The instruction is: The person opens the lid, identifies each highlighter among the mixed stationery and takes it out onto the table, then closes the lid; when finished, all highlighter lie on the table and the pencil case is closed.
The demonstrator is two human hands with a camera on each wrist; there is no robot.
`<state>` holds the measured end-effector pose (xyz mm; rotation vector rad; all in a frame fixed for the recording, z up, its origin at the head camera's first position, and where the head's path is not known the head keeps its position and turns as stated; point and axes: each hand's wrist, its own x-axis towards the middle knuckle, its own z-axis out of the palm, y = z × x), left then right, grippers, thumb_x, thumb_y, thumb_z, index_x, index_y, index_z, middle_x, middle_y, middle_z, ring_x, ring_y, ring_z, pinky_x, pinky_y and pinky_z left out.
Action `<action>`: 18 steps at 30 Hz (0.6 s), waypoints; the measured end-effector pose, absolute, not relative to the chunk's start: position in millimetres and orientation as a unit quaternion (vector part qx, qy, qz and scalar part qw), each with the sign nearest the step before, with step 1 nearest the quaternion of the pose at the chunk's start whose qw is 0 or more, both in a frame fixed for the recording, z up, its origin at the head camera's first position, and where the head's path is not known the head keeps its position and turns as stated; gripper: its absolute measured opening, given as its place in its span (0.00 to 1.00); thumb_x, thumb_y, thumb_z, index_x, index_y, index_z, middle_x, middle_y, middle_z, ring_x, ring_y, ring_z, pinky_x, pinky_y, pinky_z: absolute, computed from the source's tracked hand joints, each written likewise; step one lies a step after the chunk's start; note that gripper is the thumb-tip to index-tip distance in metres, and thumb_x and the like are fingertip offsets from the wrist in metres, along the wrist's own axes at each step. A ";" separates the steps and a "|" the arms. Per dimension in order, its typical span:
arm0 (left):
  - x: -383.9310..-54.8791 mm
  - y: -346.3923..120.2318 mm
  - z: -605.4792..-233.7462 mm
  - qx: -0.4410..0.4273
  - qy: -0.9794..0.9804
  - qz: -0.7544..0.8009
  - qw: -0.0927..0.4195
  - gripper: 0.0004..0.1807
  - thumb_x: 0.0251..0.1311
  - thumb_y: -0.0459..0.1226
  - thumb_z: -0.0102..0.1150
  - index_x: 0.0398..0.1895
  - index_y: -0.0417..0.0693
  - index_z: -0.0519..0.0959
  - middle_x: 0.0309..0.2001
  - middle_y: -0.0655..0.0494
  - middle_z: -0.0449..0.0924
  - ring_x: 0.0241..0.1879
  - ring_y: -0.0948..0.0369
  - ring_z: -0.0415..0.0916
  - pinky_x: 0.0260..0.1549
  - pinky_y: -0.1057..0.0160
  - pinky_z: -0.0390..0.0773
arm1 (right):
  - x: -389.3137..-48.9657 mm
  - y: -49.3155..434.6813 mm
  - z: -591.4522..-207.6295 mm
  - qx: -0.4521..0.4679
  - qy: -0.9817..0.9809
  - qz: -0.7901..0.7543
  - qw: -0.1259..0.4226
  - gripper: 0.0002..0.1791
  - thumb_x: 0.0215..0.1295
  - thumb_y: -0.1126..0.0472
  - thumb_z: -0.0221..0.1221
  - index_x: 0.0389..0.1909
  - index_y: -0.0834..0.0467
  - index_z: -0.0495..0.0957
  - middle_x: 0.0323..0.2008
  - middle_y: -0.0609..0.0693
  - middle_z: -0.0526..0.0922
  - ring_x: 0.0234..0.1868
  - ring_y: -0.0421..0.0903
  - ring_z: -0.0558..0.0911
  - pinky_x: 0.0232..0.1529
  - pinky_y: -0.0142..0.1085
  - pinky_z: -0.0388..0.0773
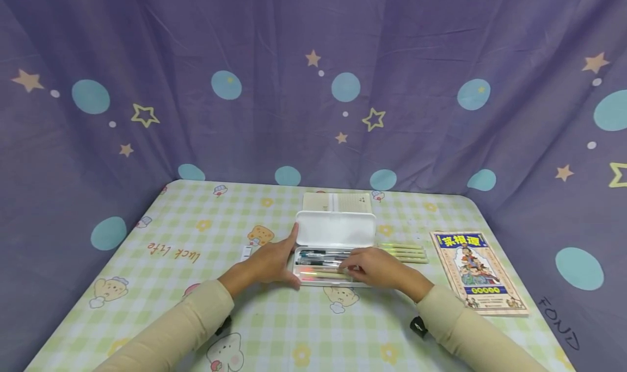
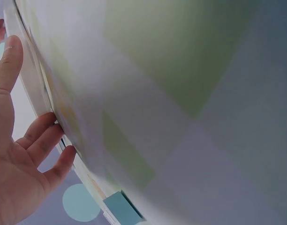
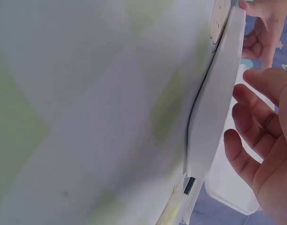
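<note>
A white pencil case (image 1: 336,284) lies on the table with its lid (image 1: 336,229) raised at the back. Several dark pens (image 1: 323,254) fill its rear part, and pale yellow and pink pens (image 1: 320,274) lie along the front. My left hand (image 1: 270,261) holds the case's left end, thumb at the front corner and fingers toward the back. Over the right half of the case is my right hand (image 1: 374,267), its bent fingertips among the pens. In the right wrist view, its loosely curled fingers (image 3: 244,119) show by the case's white side wall with nothing seen between them.
Right of the case lies a clear pack of yellow-green pens (image 1: 404,253). A colourful book (image 1: 477,271) is farther right. Behind the lid sits a beige notebook (image 1: 318,200). A small white box (image 1: 246,252) stands near the left hand. A purple curtain (image 1: 294,29) surrounds the table.
</note>
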<state>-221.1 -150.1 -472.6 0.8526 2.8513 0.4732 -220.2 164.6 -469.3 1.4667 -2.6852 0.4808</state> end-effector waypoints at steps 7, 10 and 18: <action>-222.0 -150.8 -474.5 0.287 0.944 0.154 0.058 0.83 0.36 0.67 0.77 0.82 0.38 0.32 0.57 0.54 0.81 0.48 0.60 0.81 0.55 0.56 0.79 | -218.6 158.7 -469.9 0.471 -0.872 0.136 0.004 0.10 0.69 0.58 0.65 0.47 0.46 0.88 0.39 0.39 0.87 0.31 0.30 0.77 0.34 0.28 0.77; -221.7 -150.6 -473.9 0.287 0.943 0.156 0.058 0.83 0.36 0.66 0.77 0.82 0.37 0.32 0.55 0.56 0.81 0.45 0.61 0.80 0.54 0.57 0.80 | -217.4 156.6 -469.4 0.467 -0.875 0.124 -0.006 0.10 0.69 0.57 0.65 0.48 0.46 0.88 0.41 0.40 0.88 0.37 0.34 0.82 0.39 0.32 0.81; -220.9 -150.3 -471.9 0.283 0.944 0.160 0.063 0.83 0.37 0.66 0.78 0.82 0.37 0.32 0.55 0.55 0.80 0.45 0.61 0.79 0.54 0.56 0.79 | -216.4 153.2 -468.7 0.461 -0.881 0.102 0.002 0.09 0.69 0.57 0.65 0.47 0.45 0.88 0.44 0.39 0.89 0.43 0.37 0.86 0.43 0.35 0.83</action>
